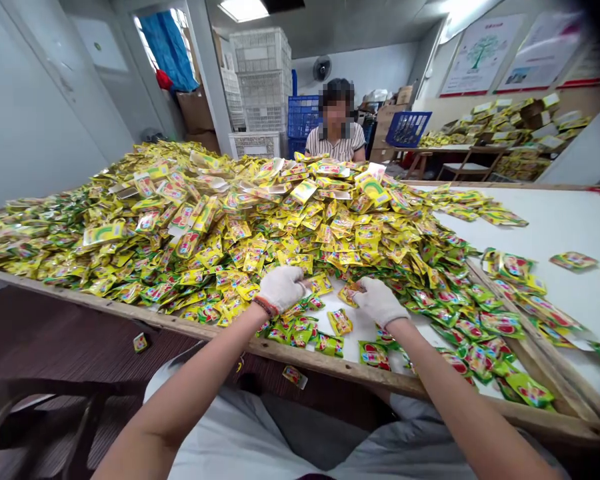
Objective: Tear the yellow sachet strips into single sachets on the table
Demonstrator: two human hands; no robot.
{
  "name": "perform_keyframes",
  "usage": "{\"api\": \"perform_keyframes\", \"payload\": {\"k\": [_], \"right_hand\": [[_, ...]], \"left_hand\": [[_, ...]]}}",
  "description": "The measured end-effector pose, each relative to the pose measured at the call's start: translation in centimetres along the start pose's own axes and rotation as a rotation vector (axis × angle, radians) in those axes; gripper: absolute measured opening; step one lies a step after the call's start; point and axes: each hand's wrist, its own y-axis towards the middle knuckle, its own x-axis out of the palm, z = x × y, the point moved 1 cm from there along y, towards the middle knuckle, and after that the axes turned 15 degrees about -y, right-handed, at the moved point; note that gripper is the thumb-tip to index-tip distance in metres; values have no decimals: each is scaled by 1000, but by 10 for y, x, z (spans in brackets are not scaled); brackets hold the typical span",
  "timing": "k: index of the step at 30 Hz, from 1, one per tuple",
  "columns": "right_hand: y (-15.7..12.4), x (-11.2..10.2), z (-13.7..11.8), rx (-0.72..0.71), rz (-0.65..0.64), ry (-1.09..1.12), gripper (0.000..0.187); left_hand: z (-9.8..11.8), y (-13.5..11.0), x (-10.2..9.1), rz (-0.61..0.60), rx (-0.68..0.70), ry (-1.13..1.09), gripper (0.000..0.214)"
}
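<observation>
My left hand, in a white knit glove with bare fingertips, is at the front of a big heap of small snack packets. Its fingers are loosely bent and apart, close to a yellow packet. Opposite it, my right hand wears a similar glove and has its fingertips on another yellow packet, which it appears to pinch. Between the hands a single yellow packet lies on the white tabletop. Green packets are along the near edge.
A wooden rim borders the table, and a wooden divider runs along the right. Across the heap sits a person in a striped shirt. White crates and a blue basket stand behind. A few packets lie on the floor.
</observation>
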Motion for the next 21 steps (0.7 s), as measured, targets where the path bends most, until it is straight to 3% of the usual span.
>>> {"api": "perform_keyframes", "payload": {"k": [3,6,8,10,13,15,18,21], "right_hand": [[-3,10,-3,5,13,-46,14],[-15,9,-6,7,40,-74,14],[-21,6,-10,-80,71,9,25],[-25,5,-17,-231,39,237,36],[-25,6,-24,-276,-87,594,31],[-23,6,-25,-192,-120,668,16],[-22,3,-25,-127,-113,697,18],[-23,2,-27,-121,-101,749,17]], "left_hand": [[11,-20,18,-148,54,18,25],[15,-26,28,-155,91,-45,13],[16,-25,33,-125,26,-312,14],[17,-25,39,-137,-133,-742,20],[19,-28,52,-155,-316,-1158,29],[19,-31,57,-81,-319,-1202,31],[16,-32,59,38,-295,-1182,30],[14,-32,59,40,-296,-1194,29]]}}
